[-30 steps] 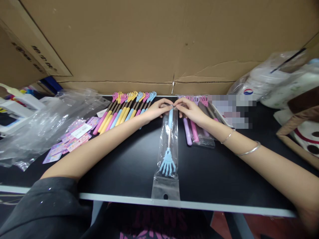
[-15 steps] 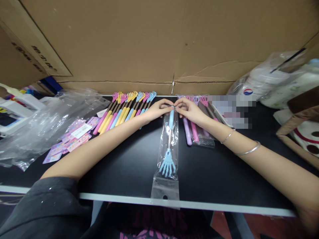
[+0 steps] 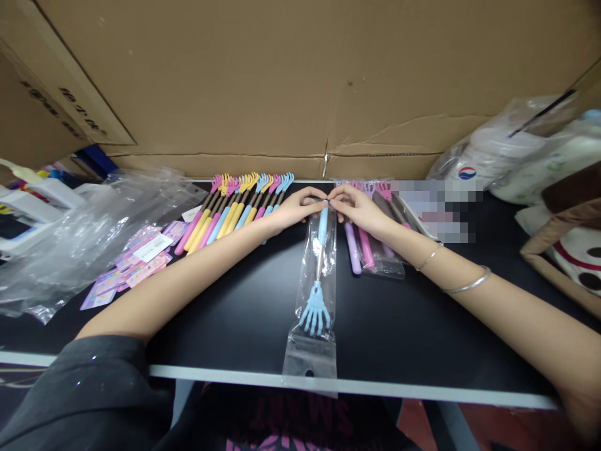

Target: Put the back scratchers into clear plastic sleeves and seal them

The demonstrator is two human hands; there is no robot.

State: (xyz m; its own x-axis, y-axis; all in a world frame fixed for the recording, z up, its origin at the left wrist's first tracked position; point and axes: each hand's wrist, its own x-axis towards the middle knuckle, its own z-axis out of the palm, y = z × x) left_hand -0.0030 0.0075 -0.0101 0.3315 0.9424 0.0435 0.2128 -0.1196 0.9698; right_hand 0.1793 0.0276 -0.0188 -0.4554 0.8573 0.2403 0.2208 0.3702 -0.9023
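Observation:
A light-blue hand-shaped back scratcher (image 3: 315, 307) lies inside a clear plastic bag (image 3: 310, 357), its claw toward me and its handle pointing away. The bag's flap with a hole hangs just over the table's front edge. At the far end, my left hand (image 3: 303, 208) pinches the bag beside the handle tip. My right hand (image 3: 354, 208) pinches the same end from the other side, fingertips nearly touching the left ones. To the right, back scratchers with purple and pink handles (image 3: 365, 249) lie in clear bags, partly under my right hand.
Several unbagged back scratchers (image 3: 235, 216) lie in a row at left. Near them are printed cards (image 3: 145, 269) and a heap of clear bags (image 3: 94, 232). A bagged cup (image 3: 493, 156) stands at back right. A cardboard wall (image 3: 282, 81) closes off the back.
The bagged back scratcher's near end has shifted very slightly toward me and to the left. Both hands stay pinched at its far end.

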